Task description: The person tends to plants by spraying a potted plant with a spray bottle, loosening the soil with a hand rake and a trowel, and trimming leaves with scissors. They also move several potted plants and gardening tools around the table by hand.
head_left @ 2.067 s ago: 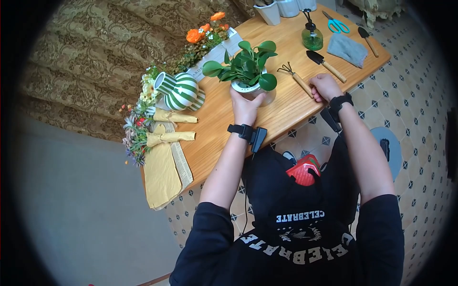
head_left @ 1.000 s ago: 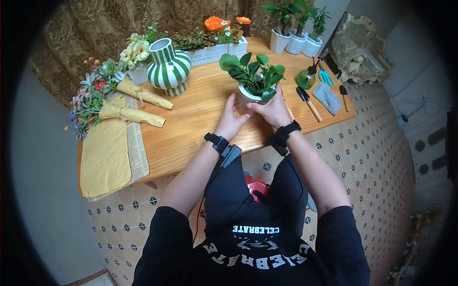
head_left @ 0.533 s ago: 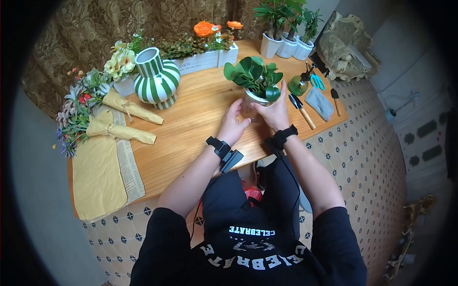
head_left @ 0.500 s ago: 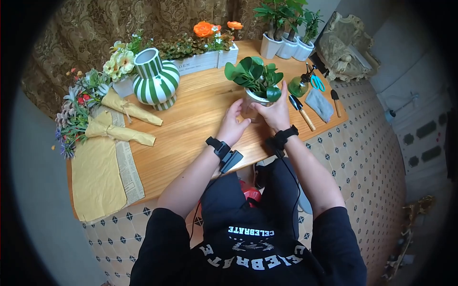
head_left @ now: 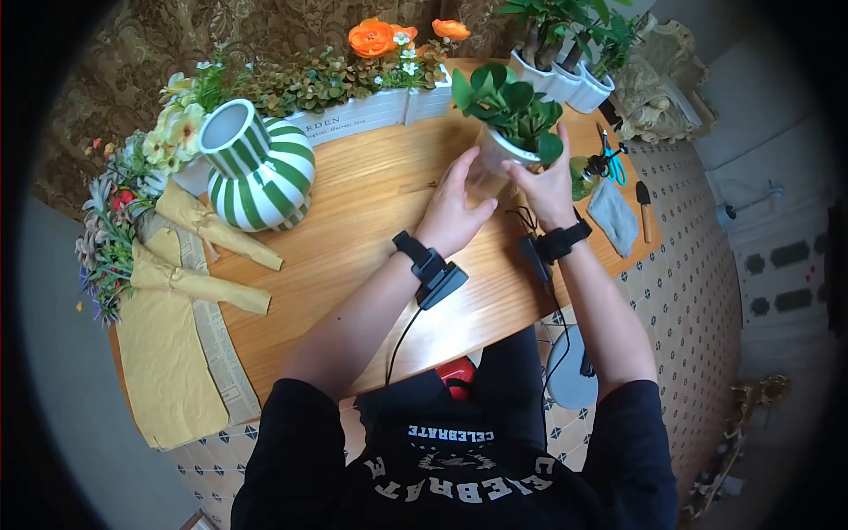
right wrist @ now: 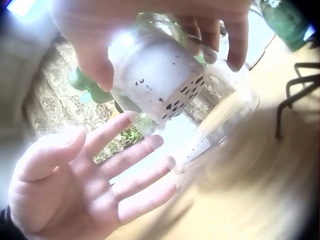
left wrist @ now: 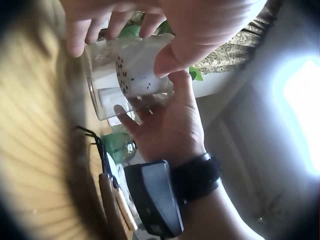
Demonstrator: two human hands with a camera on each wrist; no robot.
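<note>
A green leafy plant [head_left: 508, 106] stands in a white inner pot [right wrist: 155, 72] with holes in its base. Around this sits a clear outer pot [right wrist: 227, 107], which leans in the head view. My right hand [head_left: 549, 193] grips the pot from the right, thumb on the near side and fingers round the far side. On the left side of the pot, my left hand [head_left: 455, 210] has its fingers spread and straight, palm toward it, fingertips right at the clear wall in the right wrist view. A hand rake [right wrist: 298, 90] lies on the table close to the right hand.
A green-and-white striped vase [head_left: 265, 177] and paper-wrapped bouquets [head_left: 199, 287] occupy the table's left. A white planter box [head_left: 353, 121] and several potted plants [head_left: 565, 84] line the back. At right are a spray bottle [head_left: 581, 179], scissors [head_left: 617, 168], grey cloth [head_left: 612, 219] and trowel [head_left: 645, 212].
My right hand has left the hand rake's handle and taken hold of the pot. The left hand, earlier holding the pot, now has straighter fingers. The pot leans more, and the head view has shifted.
</note>
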